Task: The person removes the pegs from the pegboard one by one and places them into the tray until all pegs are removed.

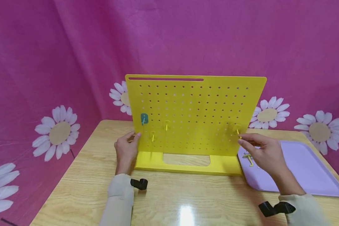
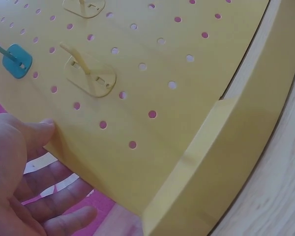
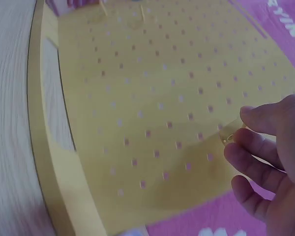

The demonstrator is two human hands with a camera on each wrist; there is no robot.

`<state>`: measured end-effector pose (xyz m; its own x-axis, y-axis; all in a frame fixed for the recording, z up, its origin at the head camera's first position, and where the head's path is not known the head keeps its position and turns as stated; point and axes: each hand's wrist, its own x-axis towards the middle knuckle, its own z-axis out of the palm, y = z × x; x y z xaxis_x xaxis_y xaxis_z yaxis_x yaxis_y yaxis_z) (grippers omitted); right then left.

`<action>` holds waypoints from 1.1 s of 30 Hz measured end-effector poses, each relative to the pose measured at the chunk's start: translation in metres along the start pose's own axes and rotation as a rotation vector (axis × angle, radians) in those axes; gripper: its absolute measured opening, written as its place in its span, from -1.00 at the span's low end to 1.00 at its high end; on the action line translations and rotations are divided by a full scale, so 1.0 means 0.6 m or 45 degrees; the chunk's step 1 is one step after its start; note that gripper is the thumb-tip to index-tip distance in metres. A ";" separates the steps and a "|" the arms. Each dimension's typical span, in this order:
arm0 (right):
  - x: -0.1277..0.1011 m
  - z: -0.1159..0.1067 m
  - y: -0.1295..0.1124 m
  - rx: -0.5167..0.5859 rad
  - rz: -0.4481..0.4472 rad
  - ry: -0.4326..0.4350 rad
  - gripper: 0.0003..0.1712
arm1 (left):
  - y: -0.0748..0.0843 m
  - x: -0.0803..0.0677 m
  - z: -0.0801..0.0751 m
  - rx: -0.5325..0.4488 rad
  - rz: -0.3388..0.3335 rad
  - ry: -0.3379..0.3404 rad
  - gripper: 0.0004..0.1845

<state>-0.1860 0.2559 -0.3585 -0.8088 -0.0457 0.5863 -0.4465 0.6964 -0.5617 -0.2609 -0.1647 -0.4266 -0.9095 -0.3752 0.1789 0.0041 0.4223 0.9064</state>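
A yellow pegboard stands upright on its base. My left hand grips its left edge, the thumb on the front face and the other fingers past the edge. With thumb and fingertips, my right hand pinches a small yellow hook against the lower right of the board; in the right wrist view the fingers partly cover this hook. On the board's left part sit a blue hook and two yellow hooks, one higher and one lower.
A purple tray lies right of the board, partly behind my right forearm. Several small yellow hooks lie in its left part. The wooden table bears everything, and a pink cloth with daisies hangs behind.
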 end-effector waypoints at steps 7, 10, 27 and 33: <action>-0.021 -0.027 0.041 -0.126 -0.003 0.008 -0.79 | -0.002 0.004 -0.001 0.000 0.056 0.029 -0.62; -0.034 -0.031 0.057 -0.142 -0.009 -0.008 -0.81 | -0.004 0.005 -0.001 0.003 0.086 0.055 -0.63; -0.099 -0.027 0.152 -0.369 0.072 -0.184 -0.88 | -0.008 0.001 0.002 -0.014 0.053 0.037 -0.58; -0.105 -0.025 0.166 -0.446 0.098 -0.309 -0.89 | -0.004 -0.001 0.003 -0.029 0.033 0.035 -0.56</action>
<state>-0.1736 0.3390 -0.4423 -0.9199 -0.1221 0.3727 -0.2584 0.9036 -0.3418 -0.2612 -0.1640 -0.4294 -0.8974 -0.3869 0.2122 0.0368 0.4136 0.9097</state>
